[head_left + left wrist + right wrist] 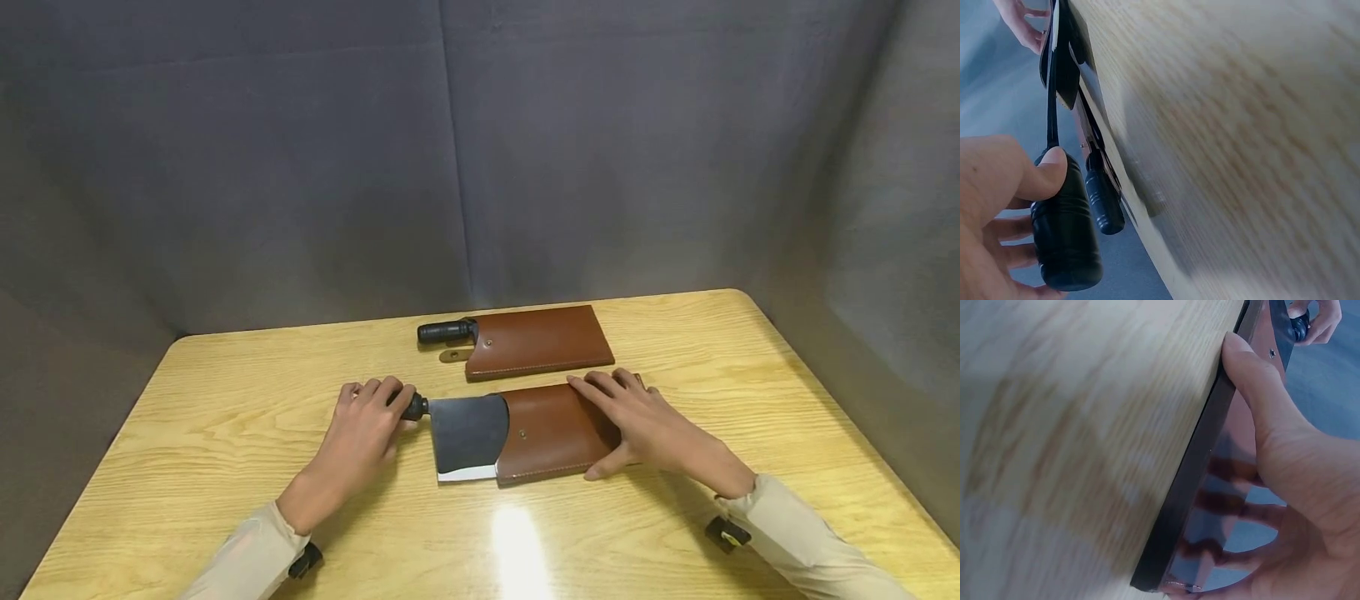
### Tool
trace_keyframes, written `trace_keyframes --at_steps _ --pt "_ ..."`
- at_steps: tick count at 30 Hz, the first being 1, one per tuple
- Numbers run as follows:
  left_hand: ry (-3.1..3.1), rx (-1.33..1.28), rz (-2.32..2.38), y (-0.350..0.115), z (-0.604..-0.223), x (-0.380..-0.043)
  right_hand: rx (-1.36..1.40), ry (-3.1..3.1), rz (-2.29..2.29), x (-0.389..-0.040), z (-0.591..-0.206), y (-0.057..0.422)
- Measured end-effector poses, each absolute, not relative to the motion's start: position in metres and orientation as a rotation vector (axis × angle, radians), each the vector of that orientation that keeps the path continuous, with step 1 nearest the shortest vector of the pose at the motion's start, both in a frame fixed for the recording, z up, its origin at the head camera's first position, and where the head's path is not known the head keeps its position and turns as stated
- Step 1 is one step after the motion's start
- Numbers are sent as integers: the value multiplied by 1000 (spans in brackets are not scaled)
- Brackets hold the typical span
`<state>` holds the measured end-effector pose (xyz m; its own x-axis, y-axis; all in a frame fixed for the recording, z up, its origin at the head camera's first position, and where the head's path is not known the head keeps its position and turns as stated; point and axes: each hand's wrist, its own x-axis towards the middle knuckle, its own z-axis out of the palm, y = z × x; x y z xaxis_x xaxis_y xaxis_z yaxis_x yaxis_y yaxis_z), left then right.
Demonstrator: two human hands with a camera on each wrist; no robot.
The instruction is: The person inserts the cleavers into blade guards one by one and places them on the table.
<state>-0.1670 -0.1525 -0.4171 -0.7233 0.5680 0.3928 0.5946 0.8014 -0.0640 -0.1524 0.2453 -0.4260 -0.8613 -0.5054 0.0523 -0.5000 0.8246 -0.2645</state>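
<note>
Near the middle of the table, a cleaver (468, 435) with a dark blade and a bright cutting edge lies partly inside a brown leather sheath (546, 432). My left hand (362, 427) grips its black ridged handle (1066, 234), thumb on top near the blade end. The front of the blade is hidden in the sheath. At the sheath's right end, my right hand (637, 427) holds it across its width. Its thumb (1244, 356) presses the near side edge, while the other fingers spread over toward the far edge.
Behind lies a second brown sheath (543, 340) with another black-handled knife (444, 332) in it, its snap strap (454, 356) sticking out leftward. The wooden table (247, 392) ends at a grey cloth backdrop (315, 183). Dark wrist devices (726, 533) sit at both cuffs.
</note>
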Motion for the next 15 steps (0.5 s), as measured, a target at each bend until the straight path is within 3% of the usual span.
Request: trace_keyframes --at_steps 15 --pt "-2538 -925 -73 -142 -425 -167 -872 2964 -354 -147 -426 222"
